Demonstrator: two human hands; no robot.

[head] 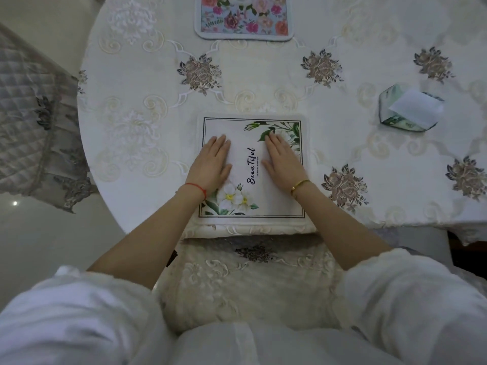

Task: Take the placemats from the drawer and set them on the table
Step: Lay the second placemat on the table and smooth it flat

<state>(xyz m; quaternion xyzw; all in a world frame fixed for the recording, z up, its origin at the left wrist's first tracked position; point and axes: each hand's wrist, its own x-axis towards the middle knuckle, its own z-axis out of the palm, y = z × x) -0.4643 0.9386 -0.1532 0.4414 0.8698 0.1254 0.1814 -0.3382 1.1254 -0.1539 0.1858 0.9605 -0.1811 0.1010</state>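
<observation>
A white placemat (245,127) with green leaves, white flowers and the word "Beautiful" lies flat at the near edge of the round table (147,83). My left hand (213,164) presses flat on its left half, fingers straight. My right hand (283,159) presses flat on its right half in the same way. A second placemat (243,22) with pink and red roses lies at the far side of the table, partly cut off by the top of the frame. No drawer is in view.
A green glass tissue holder (408,109) with a white sheet stands on the table at the right. A chair with a quilted lace cover (34,122) is at the left. Another cushioned chair seat (250,280) sits between me and the table edge.
</observation>
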